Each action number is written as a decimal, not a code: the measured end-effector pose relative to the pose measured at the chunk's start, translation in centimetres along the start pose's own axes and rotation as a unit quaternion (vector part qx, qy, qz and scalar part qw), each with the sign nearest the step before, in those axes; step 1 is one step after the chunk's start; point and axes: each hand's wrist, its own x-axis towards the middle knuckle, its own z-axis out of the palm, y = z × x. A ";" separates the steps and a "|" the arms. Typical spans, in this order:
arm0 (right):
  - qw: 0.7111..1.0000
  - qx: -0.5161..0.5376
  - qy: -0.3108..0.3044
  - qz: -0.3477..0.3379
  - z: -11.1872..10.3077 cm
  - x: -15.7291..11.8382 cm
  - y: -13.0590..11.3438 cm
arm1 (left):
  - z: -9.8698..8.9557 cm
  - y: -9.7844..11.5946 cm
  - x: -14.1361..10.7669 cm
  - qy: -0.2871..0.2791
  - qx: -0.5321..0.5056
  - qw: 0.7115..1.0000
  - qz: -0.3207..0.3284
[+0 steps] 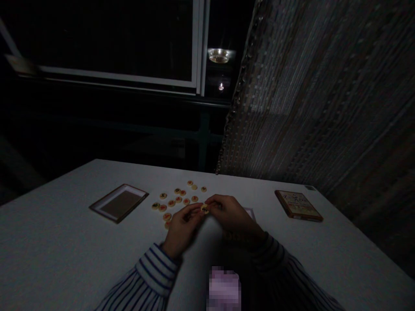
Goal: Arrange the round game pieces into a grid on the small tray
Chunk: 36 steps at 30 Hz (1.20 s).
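Observation:
Between my two hands is a round pale game piece (205,209) with a dark character facing up. The fingertips of my left hand (184,225) pinch its left edge. My right hand (229,212) has its thumb and fingers closed at the right edge of the same piece. Beyond and to the left of my hands, several similar discs lie scattered on the white table, such as a red-marked piece (171,203) and a dark-marked piece (163,196). Another red-marked piece (167,217) lies close to my left hand.
An open shallow box (145,195) lies at the left of the white table (65,233). A box with a printed cover (298,204) is at the right. Part of a pale item (250,212) shows behind my right hand. A bead curtain (279,108) hangs behind.

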 end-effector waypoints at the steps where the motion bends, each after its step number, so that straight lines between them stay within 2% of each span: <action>1: 1.000 0.001 0.000 0.001 0.0 0.0 0.0 | 0.0 -0.1 0.0 0.001 0.000 1.000 0.001; 9: 1.000 0.011 -0.009 0.006 0.1 0.0 0.2 | -0.1 0.1 -0.1 0.019 -0.004 0.999 -0.042; 15: 1.000 0.001 -0.017 0.007 0.3 -0.1 0.3 | -0.2 -0.5 0.0 0.019 -0.024 0.997 -0.067; 21: 0.999 -0.033 -0.014 0.021 0.3 -0.2 0.0 | -0.3 -0.5 0.2 0.025 -0.010 0.999 -0.037; 26: 0.998 -0.048 -0.014 0.025 0.2 -0.2 -0.2 | -0.3 -0.2 0.1 0.025 0.002 0.999 -0.038; 36: 0.997 -0.079 -0.012 0.018 -0.2 -0.4 -0.5 | -0.2 0.3 -0.1 -0.007 0.009 1.000 -0.005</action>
